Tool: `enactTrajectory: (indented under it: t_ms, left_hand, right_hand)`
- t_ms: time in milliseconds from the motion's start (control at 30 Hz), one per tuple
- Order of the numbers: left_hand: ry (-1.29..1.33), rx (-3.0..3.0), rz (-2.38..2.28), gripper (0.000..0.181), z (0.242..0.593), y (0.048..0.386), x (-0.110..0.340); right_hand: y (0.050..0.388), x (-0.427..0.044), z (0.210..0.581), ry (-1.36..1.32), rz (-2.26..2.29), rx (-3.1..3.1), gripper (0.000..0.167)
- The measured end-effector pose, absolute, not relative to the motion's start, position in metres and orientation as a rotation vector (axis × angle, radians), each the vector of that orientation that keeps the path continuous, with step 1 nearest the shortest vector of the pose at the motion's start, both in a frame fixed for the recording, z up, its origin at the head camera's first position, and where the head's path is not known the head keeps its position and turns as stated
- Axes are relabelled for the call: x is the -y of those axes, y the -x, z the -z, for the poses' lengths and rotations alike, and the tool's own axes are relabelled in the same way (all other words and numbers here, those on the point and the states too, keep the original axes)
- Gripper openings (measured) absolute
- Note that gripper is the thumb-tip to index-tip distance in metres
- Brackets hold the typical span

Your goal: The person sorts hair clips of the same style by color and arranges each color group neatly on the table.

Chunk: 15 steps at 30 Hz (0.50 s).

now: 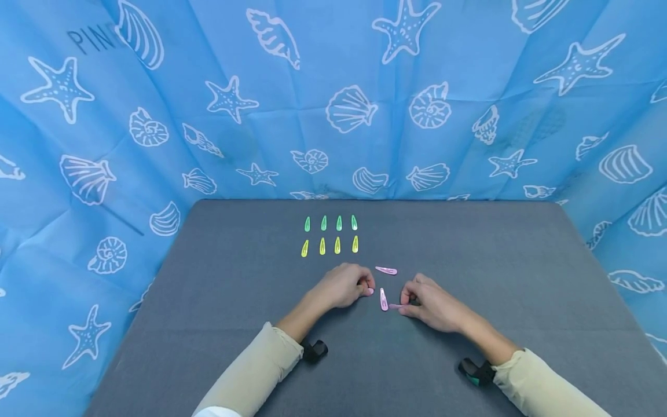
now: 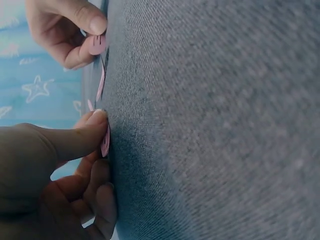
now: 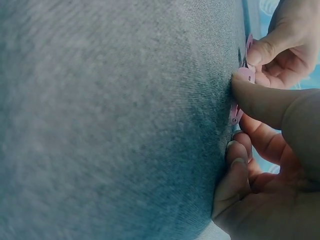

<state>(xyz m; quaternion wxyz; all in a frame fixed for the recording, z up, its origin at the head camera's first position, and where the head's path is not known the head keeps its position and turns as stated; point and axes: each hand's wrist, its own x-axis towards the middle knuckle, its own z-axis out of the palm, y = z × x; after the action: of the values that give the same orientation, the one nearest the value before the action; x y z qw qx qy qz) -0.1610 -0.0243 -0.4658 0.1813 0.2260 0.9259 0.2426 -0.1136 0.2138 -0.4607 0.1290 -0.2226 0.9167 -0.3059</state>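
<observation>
My left hand [image 1: 346, 285] pinches a pink snap hair clip [image 2: 105, 142] between thumb and finger, low over the table. To its right, my right hand [image 1: 429, 302] holds another pink snap hair clip [image 1: 396, 306] by thumb and fingertips, its tip pointing left. Between the hands a third pink hair clip [image 1: 384, 299] lies lengthwise on the cloth, close to the one in my right hand. A fourth pink hair clip [image 1: 386, 270] lies crosswise just beyond. In the right wrist view, my thumb covers part of the right-hand clip [image 3: 245, 75].
Farther back, several green hair clips [image 1: 323, 223] form a row, with several yellow hair clips [image 1: 322, 246] in a row in front. The grey cloth-covered table [image 1: 234, 289] ends at a blue curtain [image 1: 292, 127] printed with shells and starfish.
</observation>
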Motion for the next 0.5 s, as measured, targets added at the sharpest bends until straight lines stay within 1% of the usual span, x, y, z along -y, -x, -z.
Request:
enactTrajectory:
  t_ms: [200,400,500]
  left_hand:
    - [-0.684,-2.641,-0.699,0.013,0.465,0.157,0.026]
    - [-0.703,-2.605,-0.808,0.013,0.459,0.154,0.028]
    - [-0.662,-2.587,-0.88,0.011,0.455,0.154,0.028]
  right_hand:
    - [0.114,-0.215,0.463,0.658,0.894,-2.658,0.017]
    - [0.116,-0.216,0.462,0.654,0.89,-2.644,0.017]
    - [0.117,-0.215,0.462,0.651,0.892,-2.631,0.017]
